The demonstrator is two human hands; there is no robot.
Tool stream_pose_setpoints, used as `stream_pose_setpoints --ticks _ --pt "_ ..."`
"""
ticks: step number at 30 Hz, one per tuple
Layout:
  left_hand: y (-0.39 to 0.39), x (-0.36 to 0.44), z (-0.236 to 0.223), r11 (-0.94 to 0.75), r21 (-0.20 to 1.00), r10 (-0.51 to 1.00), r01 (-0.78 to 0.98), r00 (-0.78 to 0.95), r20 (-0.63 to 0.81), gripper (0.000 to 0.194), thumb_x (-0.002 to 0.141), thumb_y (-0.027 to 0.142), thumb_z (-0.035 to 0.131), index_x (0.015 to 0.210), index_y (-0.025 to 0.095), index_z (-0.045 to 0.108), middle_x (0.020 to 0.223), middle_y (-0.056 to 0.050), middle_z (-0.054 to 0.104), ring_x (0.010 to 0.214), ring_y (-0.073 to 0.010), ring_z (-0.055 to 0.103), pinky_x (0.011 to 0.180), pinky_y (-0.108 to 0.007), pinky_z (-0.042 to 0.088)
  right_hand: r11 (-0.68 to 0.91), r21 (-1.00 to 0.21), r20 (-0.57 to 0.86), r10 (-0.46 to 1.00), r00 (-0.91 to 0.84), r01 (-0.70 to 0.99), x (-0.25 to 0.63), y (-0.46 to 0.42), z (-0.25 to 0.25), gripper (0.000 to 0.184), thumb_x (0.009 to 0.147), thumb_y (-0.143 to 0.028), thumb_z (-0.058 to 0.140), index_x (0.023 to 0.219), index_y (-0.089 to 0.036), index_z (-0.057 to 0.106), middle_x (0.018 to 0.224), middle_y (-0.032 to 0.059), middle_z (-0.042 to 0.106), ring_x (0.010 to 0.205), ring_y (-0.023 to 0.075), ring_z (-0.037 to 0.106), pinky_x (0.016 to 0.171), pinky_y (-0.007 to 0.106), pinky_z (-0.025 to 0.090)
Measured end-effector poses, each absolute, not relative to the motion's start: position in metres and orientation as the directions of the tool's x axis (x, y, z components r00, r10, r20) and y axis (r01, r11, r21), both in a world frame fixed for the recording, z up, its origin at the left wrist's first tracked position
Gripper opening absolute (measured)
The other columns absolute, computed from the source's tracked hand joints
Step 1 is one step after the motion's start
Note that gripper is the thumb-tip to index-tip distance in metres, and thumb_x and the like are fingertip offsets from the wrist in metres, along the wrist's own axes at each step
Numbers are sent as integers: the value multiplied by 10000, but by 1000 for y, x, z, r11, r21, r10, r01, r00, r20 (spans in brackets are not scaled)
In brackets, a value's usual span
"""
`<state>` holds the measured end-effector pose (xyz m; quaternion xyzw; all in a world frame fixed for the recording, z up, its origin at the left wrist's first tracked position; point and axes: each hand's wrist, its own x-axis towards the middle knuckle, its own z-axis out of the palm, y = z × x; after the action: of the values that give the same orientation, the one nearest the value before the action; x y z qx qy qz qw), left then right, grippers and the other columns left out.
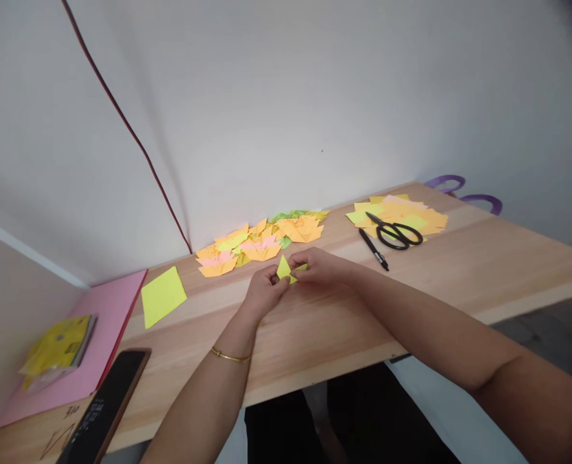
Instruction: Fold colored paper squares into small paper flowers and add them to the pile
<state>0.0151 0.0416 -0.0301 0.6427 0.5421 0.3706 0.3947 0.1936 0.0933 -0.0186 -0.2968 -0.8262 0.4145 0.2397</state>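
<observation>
Both hands meet over the middle of the wooden table, holding one small folded yellow paper (284,267) between them. My left hand (265,293) pinches its left side, with the thumb along the lower edge. On its right side, my right hand (317,266) grips the paper with thumb and fingertips. A pointed flap stands up between the hands. Just behind them lies a row of folded paper pieces (261,247) in orange, yellow, pink and green, several with small dots or marks drawn on them.
Black scissors (396,233) lie partly on a pile of yellow and orange paper (431,219), beside a black pen (373,250). To the left are a yellow paper square (164,297), a phone (109,399), pink sheets (106,309) and a yellow packet (58,348). Purple handles (482,201) show beyond the far right edge.
</observation>
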Motion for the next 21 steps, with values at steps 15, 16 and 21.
stream_pose_setpoints --ticks 15,16,21 --pt "44 15 -35 -82 940 992 332 119 44 188 706 305 599 806 148 629 573 19 536 501 -88 432 492 -209 322 538 -802 187 637 -748 258 197 97 -19 214 786 -280 495 871 -160 650 802 29 655 717 135 586 644 234 429" --pt "45 15 -36 -82 947 992 311 116 48 190 707 305 599 809 148 629 574 19 537 496 -86 429 491 -207 323 518 -818 174 638 -750 250 197 98 -19 217 784 -284 505 887 -160 651 813 31 657 721 135 596 650 235 441" --pt "47 14 -41 -120 946 989 299 115 89 201 705 311 606 811 142 631 563 18 536 499 -91 446 482 -204 326 407 -883 134 698 -704 234 197 99 -18 195 736 -305 583 842 -159 657 919 39 648 761 123 609 689 230 480"
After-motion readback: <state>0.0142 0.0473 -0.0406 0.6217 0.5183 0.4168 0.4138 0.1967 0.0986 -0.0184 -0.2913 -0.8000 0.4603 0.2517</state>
